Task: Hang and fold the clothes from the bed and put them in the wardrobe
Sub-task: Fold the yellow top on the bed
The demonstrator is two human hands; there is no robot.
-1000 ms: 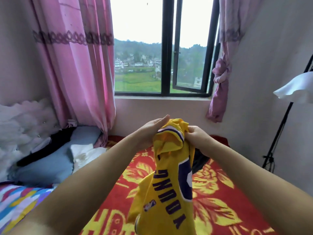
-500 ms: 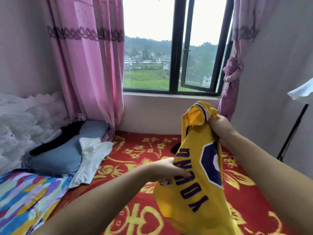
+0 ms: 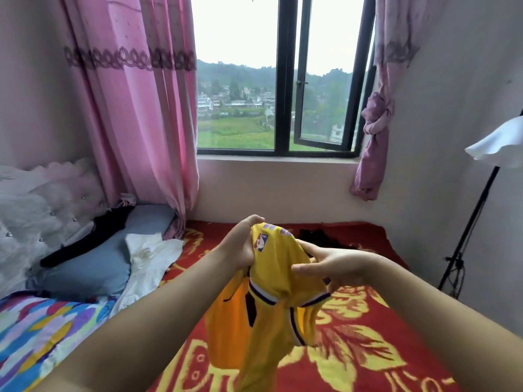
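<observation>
While both hands hold it up over the bed, the yellow jersey [image 3: 271, 281] hangs bunched between them, above the red bedspread [image 3: 368, 349] with its yellow flower pattern. Purple-and-white trim runs along an armhole edge, and a small league patch sits near the top of the cloth. The left hand [image 3: 240, 244] grips the upper left part of the jersey, its fingers [image 3: 252, 219] curled over the top fold. The right hand [image 3: 331, 264] holds the cloth from the right side, its fingers [image 3: 304, 268] clamped on the fabric with the thumb on the near side. The lower part of the jersey droops free toward the bedspread; whether it touches cannot be told.

Beyond the hands, a dark garment [image 3: 319, 236] lies on the bedspread near the wall. To the left, a white garment [image 3: 147, 261] lies partly over a blue pillow [image 3: 93, 267], and a black garment [image 3: 85, 241] stretches across that pillow toward the tufted white headboard [image 3: 36, 213]. A multicoloured blanket [image 3: 42, 335] covers the near left corner of the bed.

A black-framed window [image 3: 283, 108] stands in the far wall, one pane swung outward. A pink curtain [image 3: 135, 108] hangs at its left; another curtain [image 3: 376, 123] is knotted at its right. A black stand [image 3: 469, 222] carrying a white shade stands against the right wall.
</observation>
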